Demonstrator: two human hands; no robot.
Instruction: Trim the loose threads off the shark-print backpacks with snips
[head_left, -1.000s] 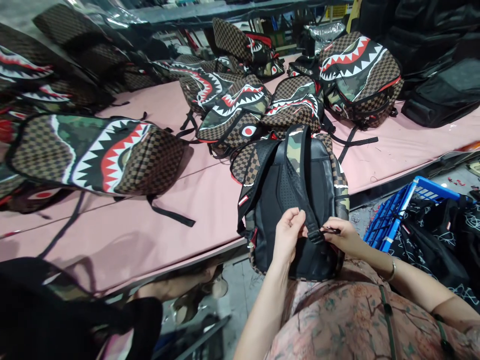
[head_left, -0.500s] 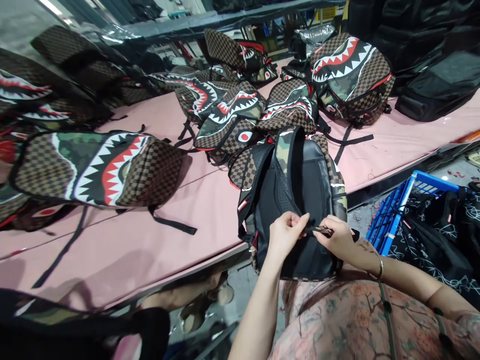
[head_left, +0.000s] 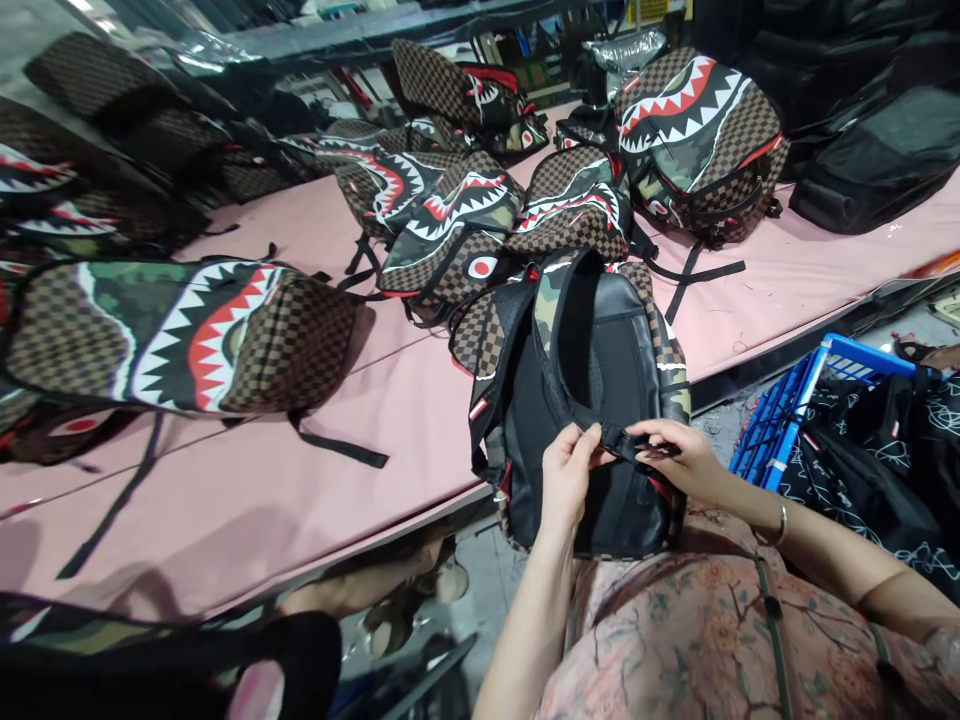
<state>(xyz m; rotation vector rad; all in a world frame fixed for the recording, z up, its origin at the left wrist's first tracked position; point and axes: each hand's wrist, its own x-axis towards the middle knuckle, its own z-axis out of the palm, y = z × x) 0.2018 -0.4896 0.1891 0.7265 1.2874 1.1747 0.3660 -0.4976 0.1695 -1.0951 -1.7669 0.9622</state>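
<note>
In the head view a backpack (head_left: pixel 517 400) rests with its black padded back toward me, leaning on the pink table's edge against my front. One shoulder strap (head_left: pixel 551 310), lined in camouflage, loops down its middle. At the strap's lower end is a black plastic buckle (head_left: pixel 618 441). My left hand (head_left: pixel 571 470) pinches the strap just left of this buckle, fingers closed. From the right, my right hand (head_left: pixel 686 460) closes on the black webbing beside the buckle. A small dark item under its fingers is too unclear to name.
Several checkered backpacks with shark-mouth prints, including one at left (head_left: pixel 202 340), lie on the pink table (head_left: pixel 420 410). Black bags (head_left: pixel 877 165) stand at the far right. A blue crate (head_left: pixel 780 430) holding black bags is beside me. Part of another person shows at lower left.
The buckle now shows between my hands, where it was mostly covered before. My right hand has shifted slightly right and its fingers have straightened. The whole view has drifted a little.
</note>
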